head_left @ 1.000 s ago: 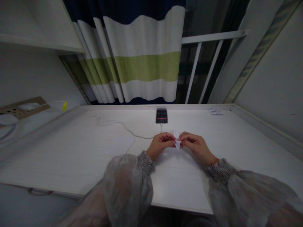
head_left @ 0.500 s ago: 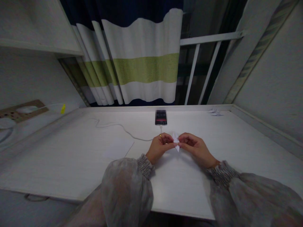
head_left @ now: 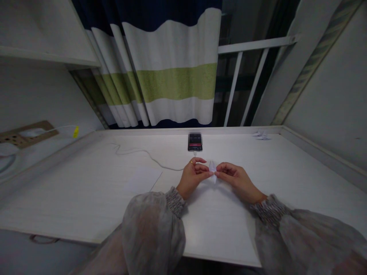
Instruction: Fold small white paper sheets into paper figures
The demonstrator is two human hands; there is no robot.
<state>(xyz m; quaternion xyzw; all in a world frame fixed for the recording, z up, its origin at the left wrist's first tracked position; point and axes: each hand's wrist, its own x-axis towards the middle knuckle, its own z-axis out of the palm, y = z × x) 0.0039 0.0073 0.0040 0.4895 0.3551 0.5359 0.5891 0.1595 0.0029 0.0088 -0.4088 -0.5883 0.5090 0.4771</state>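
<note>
Between my two hands, above the white table, is a small folded piece of white paper with pointed ends. My left hand pinches its left side with the thumb and fingers, and the index finger is raised off it. A ring shows on one finger of that hand. On the right side of the folded paper, my right hand grips with thumb and fingertips. Both thumbs nearly meet at the middle of the paper. The fingers hide part of its folds.
A phone stands at the table's back with a white cable running left. Flat white paper lies left of my hands. Small folded paper pieces sit at the back right. A power strip is at the left wall.
My left index finger has lifted away from the folded paper, and the left hand's grip has shifted slightly. My right hand stays nearly in place.
</note>
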